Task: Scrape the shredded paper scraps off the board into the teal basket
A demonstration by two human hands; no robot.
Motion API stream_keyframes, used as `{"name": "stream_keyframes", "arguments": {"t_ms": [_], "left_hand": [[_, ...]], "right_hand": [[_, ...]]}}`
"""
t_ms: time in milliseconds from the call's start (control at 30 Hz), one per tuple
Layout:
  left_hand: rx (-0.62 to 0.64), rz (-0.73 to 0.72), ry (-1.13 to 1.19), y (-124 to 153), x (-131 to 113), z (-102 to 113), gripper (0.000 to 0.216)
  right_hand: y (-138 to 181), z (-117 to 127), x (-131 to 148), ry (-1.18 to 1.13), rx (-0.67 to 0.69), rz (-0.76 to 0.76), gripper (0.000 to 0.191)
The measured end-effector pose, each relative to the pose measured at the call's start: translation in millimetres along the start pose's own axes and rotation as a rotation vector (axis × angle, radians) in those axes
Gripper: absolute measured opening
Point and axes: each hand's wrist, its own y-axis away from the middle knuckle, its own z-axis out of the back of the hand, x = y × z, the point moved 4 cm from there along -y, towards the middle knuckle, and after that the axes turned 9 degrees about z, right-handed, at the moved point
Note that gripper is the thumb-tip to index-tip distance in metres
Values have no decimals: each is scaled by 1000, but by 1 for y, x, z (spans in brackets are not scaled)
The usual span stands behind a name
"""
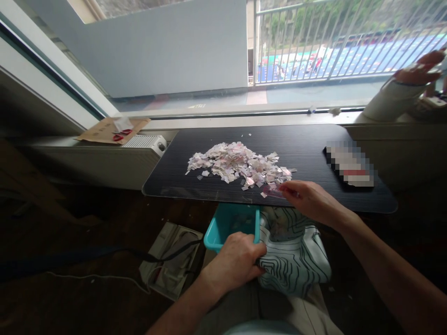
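Note:
A heap of small torn paper scraps (237, 164), white and pink, lies on a black tabletop (307, 139). My right hand (310, 200) rests at the table's front edge beside the heap, fingers pinched on a pinkish scrap (272, 191). Below the table edge, my left hand (237, 261) is closed on the rim of a teal plastic bin (226, 225). A white cloth with black wavy lines (296, 256) lies on my lap to the right of the bin.
A dark flat object (349, 164), blurred out, lies on the table's right side. Another person's sleeve and hand (401, 90) rest on the windowsill at far right. A brown envelope (108, 130) sits on a radiator (146, 142). On the floor lie a cable and a grey bag (171, 265).

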Motion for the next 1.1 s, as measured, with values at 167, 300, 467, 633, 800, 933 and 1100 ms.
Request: {"name": "stream_keyframes", "arguments": {"t_ms": [167, 300, 467, 633, 800, 933, 1100], "left_hand": [[-14, 105, 6, 8, 18, -3, 15], [-58, 114, 37, 7, 22, -7, 13], [-75, 111, 66, 7, 22, -8, 12], [-67, 108, 63, 6, 19, -6, 12], [-54, 108, 69, 3, 17, -6, 12], [-47, 105, 65, 2, 16, -5, 13], [-47, 102, 65, 1, 15, -4, 13]], "right_hand": [[26, 20, -14, 86, -27, -63, 22], [35, 28, -27, 149, -115, -153, 25], [38, 21, -29, 52, -29, -156, 23], [44, 21, -36, -3, -65, -215, 24], [53, 17, -37, -89, 38, -199, 26], [58, 22, -41, -41, -50, -249, 27], [55, 18, -40, -93, 13, -213, 27]]}}
